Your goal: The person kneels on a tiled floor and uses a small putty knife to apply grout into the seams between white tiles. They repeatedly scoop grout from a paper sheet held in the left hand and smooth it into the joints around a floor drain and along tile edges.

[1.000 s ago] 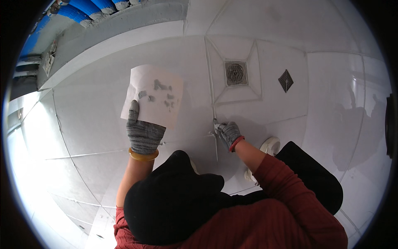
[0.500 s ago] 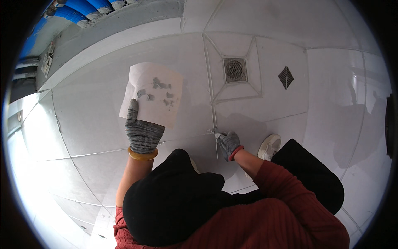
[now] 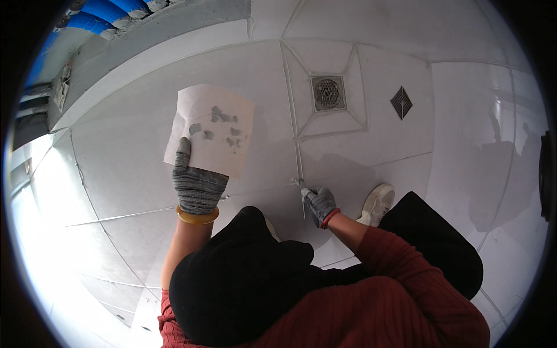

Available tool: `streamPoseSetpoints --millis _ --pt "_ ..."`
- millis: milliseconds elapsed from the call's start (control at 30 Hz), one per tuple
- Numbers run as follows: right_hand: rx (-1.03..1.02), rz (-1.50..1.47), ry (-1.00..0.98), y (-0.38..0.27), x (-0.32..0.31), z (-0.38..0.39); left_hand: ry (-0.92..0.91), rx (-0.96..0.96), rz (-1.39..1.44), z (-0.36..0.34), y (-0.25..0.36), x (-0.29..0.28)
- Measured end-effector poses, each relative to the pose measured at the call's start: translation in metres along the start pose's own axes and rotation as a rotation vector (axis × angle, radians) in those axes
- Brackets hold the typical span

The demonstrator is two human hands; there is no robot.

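My left hand (image 3: 197, 180), in a grey knit glove with a yellow bangle at the wrist, grips a white paper sheet (image 3: 223, 151) marked with several grey smears, thumb on top. My gloved right hand (image 3: 317, 202), with a red band at the wrist, is closed around a narrow greyish thing I cannot make out, its fingers at a raised joint line (image 3: 299, 156) between pale floor tiles. Grey crumbs sit on the joint by its fingertips. A square drain grate (image 3: 328, 93) lies beyond that hand, beside a dark diamond inset (image 3: 401, 103).
Blue pipes (image 3: 110, 17) line a grey raised ledge (image 3: 87, 69) at upper left. My bent legs in black trousers (image 3: 429, 238) and a white shoe (image 3: 376, 203) are close below and right of my hands. A dark object (image 3: 544, 174) is at the far right edge.
Over the last second my right hand has moved back toward me along the joint. The sheet in my left hand and the whole floor have shifted slightly in view.
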State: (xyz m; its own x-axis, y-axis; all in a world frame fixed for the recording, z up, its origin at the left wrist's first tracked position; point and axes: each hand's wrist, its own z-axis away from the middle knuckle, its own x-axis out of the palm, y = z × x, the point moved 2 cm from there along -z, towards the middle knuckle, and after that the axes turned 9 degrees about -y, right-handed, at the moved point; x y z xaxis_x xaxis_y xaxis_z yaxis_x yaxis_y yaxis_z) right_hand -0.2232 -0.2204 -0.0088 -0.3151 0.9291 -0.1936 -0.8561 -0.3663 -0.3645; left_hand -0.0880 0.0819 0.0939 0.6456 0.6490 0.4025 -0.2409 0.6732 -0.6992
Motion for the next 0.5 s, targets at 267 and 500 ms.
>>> streamPoseSetpoints --millis 267,500 --pt "0.0 -0.039 0.005 0.007 0.005 0.007 0.254 -0.581 1.731 0.0 -0.011 0.003" --pt "0.028 0.021 0.001 -0.003 0.003 0.014 0.379 -0.744 2.095 0.001 -0.007 0.003"
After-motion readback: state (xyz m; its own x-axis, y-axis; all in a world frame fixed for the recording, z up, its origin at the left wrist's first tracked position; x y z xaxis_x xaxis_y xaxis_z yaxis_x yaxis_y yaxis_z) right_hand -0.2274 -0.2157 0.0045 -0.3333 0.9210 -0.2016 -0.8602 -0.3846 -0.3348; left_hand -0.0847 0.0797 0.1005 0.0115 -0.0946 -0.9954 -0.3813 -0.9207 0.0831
